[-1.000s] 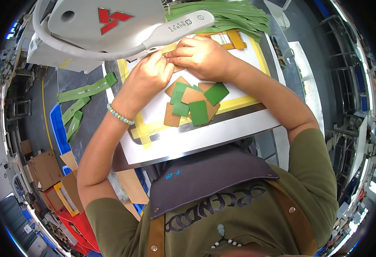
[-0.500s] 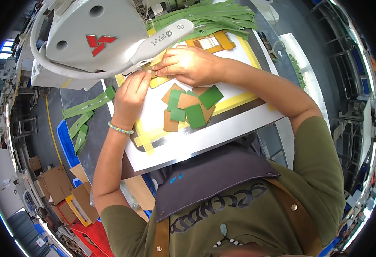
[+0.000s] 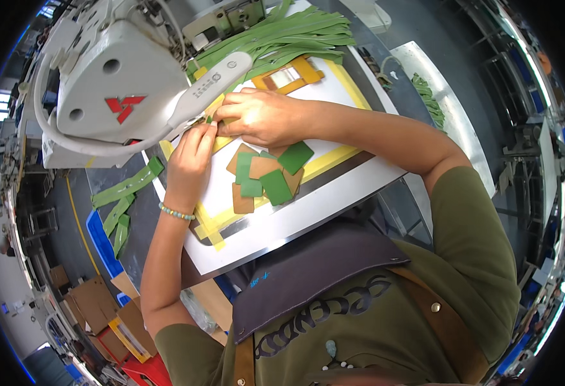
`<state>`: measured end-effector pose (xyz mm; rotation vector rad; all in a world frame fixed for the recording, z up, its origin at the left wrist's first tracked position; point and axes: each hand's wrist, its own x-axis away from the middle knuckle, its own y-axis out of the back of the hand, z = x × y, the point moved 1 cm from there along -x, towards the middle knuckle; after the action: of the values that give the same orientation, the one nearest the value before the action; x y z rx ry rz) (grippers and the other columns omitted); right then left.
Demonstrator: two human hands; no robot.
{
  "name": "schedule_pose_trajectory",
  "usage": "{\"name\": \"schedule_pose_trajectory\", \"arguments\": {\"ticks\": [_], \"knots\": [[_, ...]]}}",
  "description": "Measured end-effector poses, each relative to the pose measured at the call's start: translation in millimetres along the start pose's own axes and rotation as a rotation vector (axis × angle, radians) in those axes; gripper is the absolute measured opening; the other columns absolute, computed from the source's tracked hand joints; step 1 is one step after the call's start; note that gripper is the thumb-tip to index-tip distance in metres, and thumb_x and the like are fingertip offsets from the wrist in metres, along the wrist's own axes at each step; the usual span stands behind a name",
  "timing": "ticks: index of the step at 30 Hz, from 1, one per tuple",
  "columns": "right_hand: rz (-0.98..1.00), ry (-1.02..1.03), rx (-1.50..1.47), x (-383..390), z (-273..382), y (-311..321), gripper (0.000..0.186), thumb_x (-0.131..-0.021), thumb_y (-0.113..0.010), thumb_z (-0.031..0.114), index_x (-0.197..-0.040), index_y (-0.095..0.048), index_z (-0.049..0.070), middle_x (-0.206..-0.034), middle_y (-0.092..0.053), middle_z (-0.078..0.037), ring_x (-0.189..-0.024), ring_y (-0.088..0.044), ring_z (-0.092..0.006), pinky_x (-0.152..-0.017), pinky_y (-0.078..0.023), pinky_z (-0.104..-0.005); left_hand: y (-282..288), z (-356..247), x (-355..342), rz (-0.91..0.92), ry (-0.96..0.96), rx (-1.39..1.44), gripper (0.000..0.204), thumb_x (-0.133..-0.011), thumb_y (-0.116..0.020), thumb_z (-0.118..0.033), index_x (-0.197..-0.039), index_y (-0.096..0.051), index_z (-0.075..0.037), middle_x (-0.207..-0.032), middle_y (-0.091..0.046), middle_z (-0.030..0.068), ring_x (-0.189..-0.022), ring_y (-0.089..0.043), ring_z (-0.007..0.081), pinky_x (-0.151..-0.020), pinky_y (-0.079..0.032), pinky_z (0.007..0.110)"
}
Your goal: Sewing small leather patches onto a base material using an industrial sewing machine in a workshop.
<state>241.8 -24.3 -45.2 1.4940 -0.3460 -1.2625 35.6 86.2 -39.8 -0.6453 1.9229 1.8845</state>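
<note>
My left hand point(image 3: 190, 157), with a beaded bracelet on its wrist, is closed with its fingertips pinched together beside the sewing machine's needle area. Meeting it there is my right hand point(image 3: 257, 116), its fingers bent and pressed together. A small green piece point(image 3: 209, 119) shows between the fingertips of both hands; most of it is hidden. Just nearer to me, flat green patches point(image 3: 276, 187) and tan patches point(image 3: 243, 201) lie overlapping in a loose pile on the white work board point(image 3: 215, 186).
The white sewing machine head point(image 3: 96, 83) and a grey lamp point(image 3: 212, 87) overhang the hands. Green strips point(image 3: 295, 35) are heaped behind, near an orange-yellow frame point(image 3: 289, 75). More green strips point(image 3: 128, 183) hang at the left, above a blue bin point(image 3: 102, 241). Yellow tape point(image 3: 334, 154) edges the board.
The view has shifted, so machine and board sit further left. A bit of green now shows at the fingertips, where tan showed before. Both hands stay close together by the needle area.
</note>
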Motion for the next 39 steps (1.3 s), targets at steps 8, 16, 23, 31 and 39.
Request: {"name": "schedule_pose_trajectory", "arguments": {"ticks": [8,16,23,31,39], "knots": [[-0.028,-0.558,-0.07,-4.5,-69.0,50.0,0.028,-0.099,-0.063,0.014,-0.124,-0.076,0.01,-0.13,-0.071,-0.009,-0.12,-0.066,-0.0296,-0.098,-0.056,-0.0428,9.5,-5.5,12.2,0.018,-0.048,-0.152,0.025,-0.086,-0.074,0.001,-0.112,-0.075,0.002,-0.125,-0.075,0.0131,-0.102,-0.072,0.0272,-0.082,-0.061,0.037],[-0.121,-0.534,0.155,-4.6,-117.5,38.4,0.026,-0.096,-0.076,0.029,-0.114,-0.079,0.01,-0.116,-0.071,-0.005,-0.113,-0.066,-0.0267,-0.098,-0.053,-0.04,9.3,-2.3,16.3,-0.011,0.071,0.018,0.027,-0.083,-0.075,0.007,-0.11,-0.073,0.003,-0.12,-0.077,0.0121,-0.098,-0.073,0.0281,-0.084,-0.061,0.037],[-0.301,-0.791,-0.38,13.4,-133.7,76.1,0.027,-0.098,-0.077,0.031,-0.117,-0.081,0.013,-0.113,-0.08,-0.002,-0.1,-0.074,-0.0189,-0.093,-0.056,-0.0331,12.8,-1.4,16.6,-0.031,0.111,0.073,0.027,-0.086,-0.073,0.008,-0.111,-0.074,0.001,-0.122,-0.077,0.01,-0.098,-0.075,0.0287,-0.085,-0.061,0.037],[-0.221,-0.424,0.254,-4.2,-116.5,42.8,0.023,-0.097,-0.077,0.025,-0.115,-0.08,0.013,-0.109,-0.076,-0.004,-0.098,-0.073,-0.0229,-0.09,-0.056,-0.0338,11.9,0.9,14.2,-0.047,0.082,0.085,0.032,-0.08,-0.074,0.006,-0.112,-0.074,0.0,-0.122,-0.075,0.0086,-0.098,-0.073,0.0267,-0.084,-0.06,0.037],[-0.372,-0.717,-0.439,9.0,-140.0,42.8,0.021,-0.094,-0.08,0.025,-0.107,-0.081,0.009,-0.111,-0.078,0.0,-0.1,-0.072,-0.0141,-0.088,-0.054,-0.0326,15.0,-0.3,15.0,-0.019,0.113,0.12,0.028,-0.084,-0.072,0.008,-0.111,-0.074,0.001,-0.121,-0.077,0.0107,-0.098,-0.074,0.0295,-0.083,-0.06,0.037]]}}
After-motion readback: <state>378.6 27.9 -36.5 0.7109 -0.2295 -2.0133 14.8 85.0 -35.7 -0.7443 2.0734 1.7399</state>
